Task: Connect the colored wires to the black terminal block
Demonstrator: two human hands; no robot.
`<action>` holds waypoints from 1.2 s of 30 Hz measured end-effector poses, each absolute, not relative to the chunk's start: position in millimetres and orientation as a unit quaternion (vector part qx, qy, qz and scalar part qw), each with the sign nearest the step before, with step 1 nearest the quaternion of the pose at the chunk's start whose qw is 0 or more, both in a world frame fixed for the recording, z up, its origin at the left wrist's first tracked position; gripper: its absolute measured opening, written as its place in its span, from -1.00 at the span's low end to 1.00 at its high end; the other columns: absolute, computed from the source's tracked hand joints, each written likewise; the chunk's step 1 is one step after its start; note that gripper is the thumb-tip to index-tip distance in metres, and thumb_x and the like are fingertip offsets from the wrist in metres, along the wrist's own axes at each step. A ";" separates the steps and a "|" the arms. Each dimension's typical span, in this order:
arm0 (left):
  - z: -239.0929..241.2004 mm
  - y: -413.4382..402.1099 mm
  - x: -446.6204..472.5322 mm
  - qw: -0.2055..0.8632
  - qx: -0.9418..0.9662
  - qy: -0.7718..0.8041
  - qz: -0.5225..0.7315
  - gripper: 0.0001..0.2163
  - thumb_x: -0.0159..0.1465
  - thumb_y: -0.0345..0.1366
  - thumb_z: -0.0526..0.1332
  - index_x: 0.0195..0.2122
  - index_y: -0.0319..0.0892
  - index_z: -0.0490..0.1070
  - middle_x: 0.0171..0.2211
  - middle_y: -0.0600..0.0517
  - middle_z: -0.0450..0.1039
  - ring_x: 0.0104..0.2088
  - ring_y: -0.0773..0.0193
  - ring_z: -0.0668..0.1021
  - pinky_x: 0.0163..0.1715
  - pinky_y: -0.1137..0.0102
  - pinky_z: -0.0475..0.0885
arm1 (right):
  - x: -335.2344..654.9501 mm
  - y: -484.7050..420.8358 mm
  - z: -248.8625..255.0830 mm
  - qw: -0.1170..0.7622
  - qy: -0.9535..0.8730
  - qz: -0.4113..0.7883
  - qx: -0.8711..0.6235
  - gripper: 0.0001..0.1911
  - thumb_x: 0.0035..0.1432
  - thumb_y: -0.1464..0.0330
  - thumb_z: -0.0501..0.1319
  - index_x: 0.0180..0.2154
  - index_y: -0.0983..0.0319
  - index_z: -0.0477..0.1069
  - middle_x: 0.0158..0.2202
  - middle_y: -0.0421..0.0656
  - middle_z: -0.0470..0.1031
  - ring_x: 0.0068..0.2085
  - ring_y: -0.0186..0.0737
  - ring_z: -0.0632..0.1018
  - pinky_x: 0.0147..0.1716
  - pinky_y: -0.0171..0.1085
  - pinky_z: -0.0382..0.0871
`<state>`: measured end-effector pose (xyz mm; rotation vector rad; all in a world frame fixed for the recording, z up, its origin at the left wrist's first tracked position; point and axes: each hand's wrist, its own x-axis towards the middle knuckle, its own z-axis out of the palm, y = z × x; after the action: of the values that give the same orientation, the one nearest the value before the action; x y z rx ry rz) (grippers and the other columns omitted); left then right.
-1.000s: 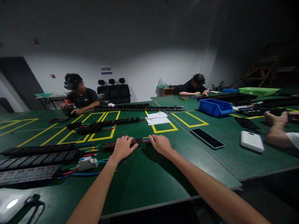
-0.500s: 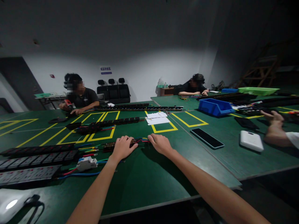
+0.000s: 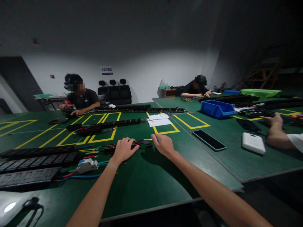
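Note:
My left hand (image 3: 124,149) lies over a dark strip with copper-coloured bars (image 3: 110,148), its fingers bent across the strip and its thumb pointing right. Blue, yellow and red wires (image 3: 144,142) run from the strip towards my right hand (image 3: 163,144). That hand is closed at the wires' far end, and its fingertips are partly hidden. Left of my hands lie several black socket strips (image 3: 29,177). A white-and-grey breaker (image 3: 87,165) with green, red and blue leads sits at the end of the nearest ones.
White papers (image 3: 159,119), a phone (image 3: 209,140), a white box (image 3: 253,143) and a blue bin (image 3: 217,108) stand on the green table (image 3: 142,192). A co-worker's hand (image 3: 274,124) reaches in at right. Two people sit across, one holding a red tool (image 3: 69,105).
My right hand has shifted very slightly along the wires, while my left hand stays on the strip. The co-worker's hand at right has moved a little.

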<state>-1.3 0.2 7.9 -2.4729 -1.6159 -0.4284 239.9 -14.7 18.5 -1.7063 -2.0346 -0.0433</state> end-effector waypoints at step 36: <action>9.6 -0.3 -0.7 0.077 -0.825 -0.542 -0.138 -0.48 0.37 0.16 -0.03 0.05 -0.10 0.45 -0.05 -0.12 0.48 -0.04 0.03 0.47 -0.07 0.18 0.28 | 242.8 -8.9 15.1 0.179 -0.787 0.022 -0.590 -0.32 0.41 -0.02 -0.12 -0.46 0.20 0.57 -0.49 -0.10 0.53 -0.45 -0.26 0.50 -0.45 -0.31 0.08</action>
<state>-0.7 -0.3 9.6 -2.4730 -1.6244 -0.4125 242.8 -8.9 15.1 -1.6673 -2.2261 0.0616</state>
